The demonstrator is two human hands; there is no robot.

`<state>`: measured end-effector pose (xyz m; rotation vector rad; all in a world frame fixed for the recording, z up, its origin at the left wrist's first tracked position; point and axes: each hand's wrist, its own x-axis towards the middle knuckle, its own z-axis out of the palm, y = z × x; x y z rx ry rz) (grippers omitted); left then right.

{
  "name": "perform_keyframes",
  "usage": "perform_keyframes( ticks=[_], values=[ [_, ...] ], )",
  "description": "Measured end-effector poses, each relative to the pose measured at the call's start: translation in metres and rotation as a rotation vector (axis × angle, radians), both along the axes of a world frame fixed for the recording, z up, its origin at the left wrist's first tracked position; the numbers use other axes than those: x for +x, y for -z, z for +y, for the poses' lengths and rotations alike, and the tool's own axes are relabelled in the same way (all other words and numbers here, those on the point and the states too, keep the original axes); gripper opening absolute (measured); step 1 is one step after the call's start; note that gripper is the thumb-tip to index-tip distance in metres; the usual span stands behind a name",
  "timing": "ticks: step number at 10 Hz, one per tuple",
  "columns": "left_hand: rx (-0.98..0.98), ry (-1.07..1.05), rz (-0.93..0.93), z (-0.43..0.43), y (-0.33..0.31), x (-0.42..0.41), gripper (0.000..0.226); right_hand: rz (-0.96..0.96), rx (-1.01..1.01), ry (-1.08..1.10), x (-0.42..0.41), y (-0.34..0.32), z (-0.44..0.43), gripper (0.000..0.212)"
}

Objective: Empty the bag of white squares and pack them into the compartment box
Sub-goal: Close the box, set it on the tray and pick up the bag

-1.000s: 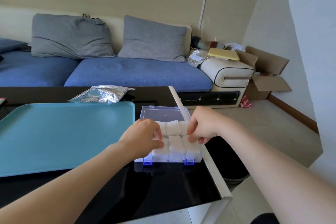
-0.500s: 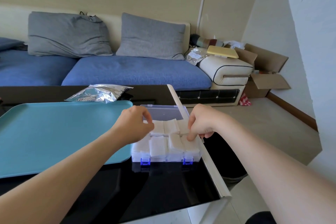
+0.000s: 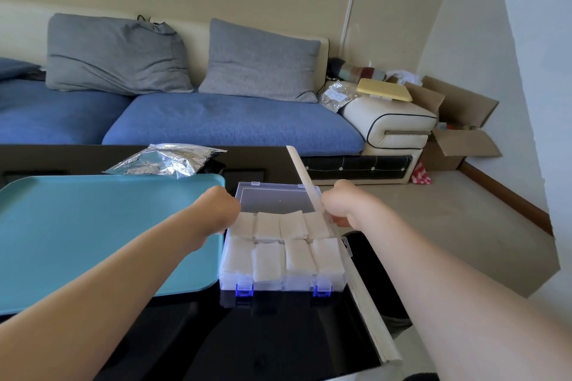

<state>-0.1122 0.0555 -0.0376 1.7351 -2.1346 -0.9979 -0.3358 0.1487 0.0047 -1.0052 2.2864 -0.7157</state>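
The clear compartment box (image 3: 335, 283) with blue latches sits at the black table's right edge, and white squares (image 3: 267, 260) fill its two rows. Its transparent lid (image 3: 274, 196) lies open flat behind it. My left hand (image 3: 216, 210) is curled at the lid's left edge by the hinge, with its fingertips hidden. My right hand (image 3: 339, 207) is curled at the lid's right edge, fingertips tucked by the box rim. The crumpled silver foil bag (image 3: 167, 159) lies flat behind the tray.
A teal tray (image 3: 93, 232) covers the table's left part and touches the box's left side. The table's white edge strip (image 3: 368, 312) runs just right of the box, with floor beyond. Behind the table stands a blue sofa (image 3: 232, 124) with grey cushions.
Both hands have left the squares in the back row and moved apart to the box's two sides by the hinge. The squares now lie uncovered in their compartments.
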Motion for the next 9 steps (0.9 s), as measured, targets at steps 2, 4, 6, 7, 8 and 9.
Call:
perform_keyframes(
  ticks=[2, 4, 6, 7, 8, 9],
  values=[
    [0.063, -0.062, 0.309, 0.008, -0.004, 0.004, 0.015, -0.018, -0.025, 0.072, -0.013, 0.004, -0.013, 0.015],
    [0.059, -0.126, 0.491, 0.018, -0.024, 0.003, 0.046, -0.192, -0.241, 0.105, -0.009, -0.001, -0.007, 0.025],
    [-0.223, -0.129, 0.78, 0.037, -0.054, 0.011, 0.034, -0.38, -0.541, 0.151, 0.008, -0.033, 0.013, 0.037],
    [-0.423, -0.16, 0.792, 0.052, -0.062, 0.016, 0.04, -0.22, -0.625, 0.084, 0.021, -0.046, 0.029, 0.051],
    [-0.424, 0.012, 0.641, 0.064, -0.065, 0.023, 0.046, 0.067, -0.505, -0.178, 0.027, -0.045, 0.047, 0.04],
    [-0.42, 0.424, 0.189, 0.076, -0.055, 0.032, 0.054, 0.23, -0.293, -0.439, 0.025, -0.035, 0.056, 0.032]
  ],
)
